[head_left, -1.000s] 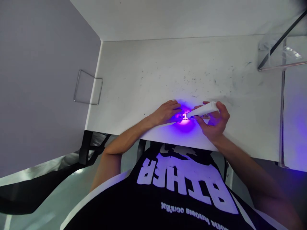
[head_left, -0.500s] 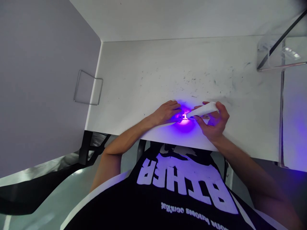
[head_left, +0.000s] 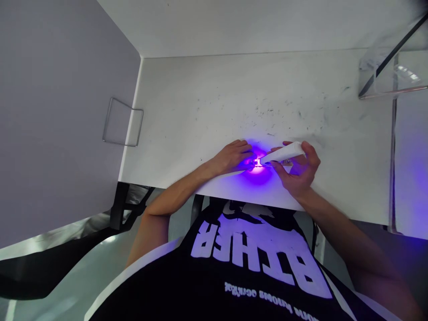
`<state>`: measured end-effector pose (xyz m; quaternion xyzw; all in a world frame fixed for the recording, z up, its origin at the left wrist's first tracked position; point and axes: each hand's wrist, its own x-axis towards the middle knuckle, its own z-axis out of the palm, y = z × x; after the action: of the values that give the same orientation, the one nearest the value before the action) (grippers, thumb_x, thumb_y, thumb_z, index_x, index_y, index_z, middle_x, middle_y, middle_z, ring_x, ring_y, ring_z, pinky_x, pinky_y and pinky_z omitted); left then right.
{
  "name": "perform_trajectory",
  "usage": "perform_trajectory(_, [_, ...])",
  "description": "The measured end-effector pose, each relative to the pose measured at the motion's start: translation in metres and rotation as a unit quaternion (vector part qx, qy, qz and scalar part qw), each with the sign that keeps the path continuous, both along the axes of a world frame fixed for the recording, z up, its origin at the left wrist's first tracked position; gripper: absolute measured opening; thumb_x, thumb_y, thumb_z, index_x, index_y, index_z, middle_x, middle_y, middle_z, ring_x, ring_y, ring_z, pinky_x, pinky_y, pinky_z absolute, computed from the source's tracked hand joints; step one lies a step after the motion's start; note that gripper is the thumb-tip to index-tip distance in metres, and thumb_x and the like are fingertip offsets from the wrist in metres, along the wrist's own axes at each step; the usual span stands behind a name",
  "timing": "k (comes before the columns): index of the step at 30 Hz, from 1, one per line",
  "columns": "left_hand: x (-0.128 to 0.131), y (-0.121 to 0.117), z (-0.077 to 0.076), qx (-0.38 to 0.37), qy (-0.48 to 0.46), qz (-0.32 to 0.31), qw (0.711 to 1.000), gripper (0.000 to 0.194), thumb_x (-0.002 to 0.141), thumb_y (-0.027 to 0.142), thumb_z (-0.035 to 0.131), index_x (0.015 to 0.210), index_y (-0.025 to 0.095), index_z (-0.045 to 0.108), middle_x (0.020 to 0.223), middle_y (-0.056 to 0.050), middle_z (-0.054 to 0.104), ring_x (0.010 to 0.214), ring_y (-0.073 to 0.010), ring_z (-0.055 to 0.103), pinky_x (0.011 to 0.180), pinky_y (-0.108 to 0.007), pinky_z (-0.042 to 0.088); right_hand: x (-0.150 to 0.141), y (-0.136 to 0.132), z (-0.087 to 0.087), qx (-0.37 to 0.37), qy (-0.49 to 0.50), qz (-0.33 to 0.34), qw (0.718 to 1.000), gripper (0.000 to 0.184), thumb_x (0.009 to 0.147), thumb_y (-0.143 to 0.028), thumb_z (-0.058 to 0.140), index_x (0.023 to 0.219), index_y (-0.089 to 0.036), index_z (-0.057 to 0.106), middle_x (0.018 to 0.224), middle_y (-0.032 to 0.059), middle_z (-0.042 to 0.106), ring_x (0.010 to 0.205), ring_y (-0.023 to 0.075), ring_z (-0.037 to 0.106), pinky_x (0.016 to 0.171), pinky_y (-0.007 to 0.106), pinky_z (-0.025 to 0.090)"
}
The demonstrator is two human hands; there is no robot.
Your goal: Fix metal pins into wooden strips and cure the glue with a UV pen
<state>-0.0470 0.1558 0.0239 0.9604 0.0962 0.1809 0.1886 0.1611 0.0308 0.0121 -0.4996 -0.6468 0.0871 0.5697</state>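
Note:
Near the front edge of the white table, my right hand (head_left: 299, 174) is closed around a slim white handheld UV lamp (head_left: 282, 154). The lamp slants down to the left, and its tip throws bright violet light (head_left: 257, 162) between my two hands. My left hand (head_left: 233, 156) rests on the table with its fingers curled in at the left of the glow. Whatever those fingers press on is washed out by the light. A small strip with gold-coloured detail (head_left: 287, 163) shows under the lamp, beside my right fingers, but its kind is unclear.
A bent wire frame (head_left: 138, 127) hangs over the table's left edge by a grey panel (head_left: 67, 102). A clear plastic holder (head_left: 377, 73) with a dark rod stands at the back right. Dark scuff marks spot the white tabletop (head_left: 187, 89). A second white surface (head_left: 411, 169) adjoins on the right.

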Motion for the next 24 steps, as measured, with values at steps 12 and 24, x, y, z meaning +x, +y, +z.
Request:
perform_trajectory(12, [0.0003, 0.0005, -0.0004, 0.004, 0.008, 0.003, 1.0, 0.032, 0.106, 0.044, 0.053, 0.11, 0.019, 0.073, 0.105, -0.006, 0.074, 0.095, -0.0183, 0.059, 0.082, -0.032, 0.047, 0.0007, 0.001, 0.0024, 0.004, 0.004, 0.009, 1.0, 0.095, 0.08, -0.016, 0.079, 0.157, -0.036, 0.028, 0.126, 0.0055, 0.069, 0.109, 0.0174, 0.074, 0.091, 0.039, 0.068])
perform_trajectory(24, [0.0005, 0.0001, -0.0009, 0.033, -0.038, 0.001, 0.999, 0.031, 0.102, 0.046, 0.06, 0.104, 0.018, 0.073, 0.104, -0.006, 0.073, 0.096, -0.0179, 0.059, 0.081, -0.031, 0.046, 0.0049, 0.0043, 0.0024, 0.008, -0.016, 0.023, 1.0, 0.094, 0.081, -0.018, 0.079, 0.156, -0.036, 0.025, 0.116, 0.002, 0.072, 0.118, 0.0184, 0.071, 0.099, 0.043, 0.066])
